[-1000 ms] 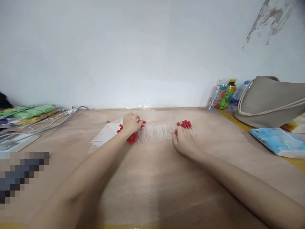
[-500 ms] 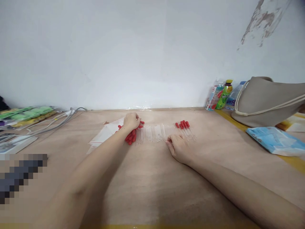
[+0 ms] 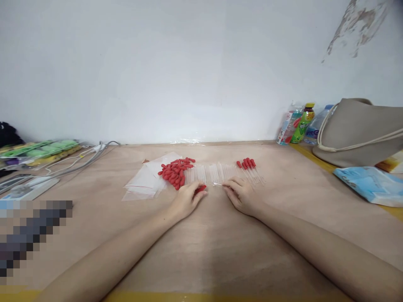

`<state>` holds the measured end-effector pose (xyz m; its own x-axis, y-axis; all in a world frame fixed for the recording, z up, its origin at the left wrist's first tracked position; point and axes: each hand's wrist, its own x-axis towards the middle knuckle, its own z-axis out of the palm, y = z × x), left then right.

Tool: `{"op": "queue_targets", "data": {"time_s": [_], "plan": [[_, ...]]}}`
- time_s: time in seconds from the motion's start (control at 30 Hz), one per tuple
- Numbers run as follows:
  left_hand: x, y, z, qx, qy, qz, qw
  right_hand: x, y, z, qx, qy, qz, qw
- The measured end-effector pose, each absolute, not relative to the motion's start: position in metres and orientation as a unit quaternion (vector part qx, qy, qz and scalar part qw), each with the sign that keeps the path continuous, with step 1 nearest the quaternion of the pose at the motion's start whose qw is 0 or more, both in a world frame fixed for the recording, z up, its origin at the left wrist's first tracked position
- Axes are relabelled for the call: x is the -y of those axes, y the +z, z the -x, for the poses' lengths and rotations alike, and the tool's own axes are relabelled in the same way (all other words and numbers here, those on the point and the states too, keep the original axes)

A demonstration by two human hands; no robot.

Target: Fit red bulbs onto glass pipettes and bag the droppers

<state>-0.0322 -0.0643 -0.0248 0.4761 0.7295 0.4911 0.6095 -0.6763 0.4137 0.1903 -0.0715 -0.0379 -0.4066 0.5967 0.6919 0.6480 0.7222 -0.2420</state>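
My left hand (image 3: 189, 198) pinches a red rubber dropper bulb (image 3: 200, 189) between thumb and fingers. Facing it, my right hand (image 3: 239, 194) is closed on a clear glass dropper tube (image 3: 218, 184), whose end points left toward the bulb; a small gap separates the two. Behind my left hand lies a pile of red bulbs (image 3: 172, 172). A row of clear tubes (image 3: 210, 171) stretches along the table behind both hands. Several droppers with red bulbs fitted (image 3: 248, 163) rest beyond my right hand, their tubes pointing toward me.
Clear zip bags (image 3: 143, 180) lie left of the pile. Cables (image 3: 91, 157), a power strip (image 3: 34, 188) and green packages (image 3: 47, 150) are at far left. Bottles (image 3: 302, 123), a grey bag (image 3: 362, 134) and a blue packet (image 3: 371, 184) stand or lie at right.
My left hand has come from the bulb pile back toward me and right, bringing one red bulb in front of the tube. My right hand has stayed nearly in place.
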Motion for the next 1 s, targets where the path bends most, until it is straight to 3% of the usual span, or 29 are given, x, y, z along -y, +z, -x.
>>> {"op": "queue_targets", "data": {"time_s": [0.67, 1.0], "plan": [[0.0625, -0.0235, 0.0316, -0.284, 0.379, -0.875, 0.098, 0.0733, -0.0377, -0.1872, 0.877, 0.004, 0.302, 0.374], [0.0665, -0.0232, 0.0337, -0.265, 0.320, -0.902, 0.120, 0.0721, -0.0327, -0.1916, 0.899, 0.011, 0.302, 0.318]]}}
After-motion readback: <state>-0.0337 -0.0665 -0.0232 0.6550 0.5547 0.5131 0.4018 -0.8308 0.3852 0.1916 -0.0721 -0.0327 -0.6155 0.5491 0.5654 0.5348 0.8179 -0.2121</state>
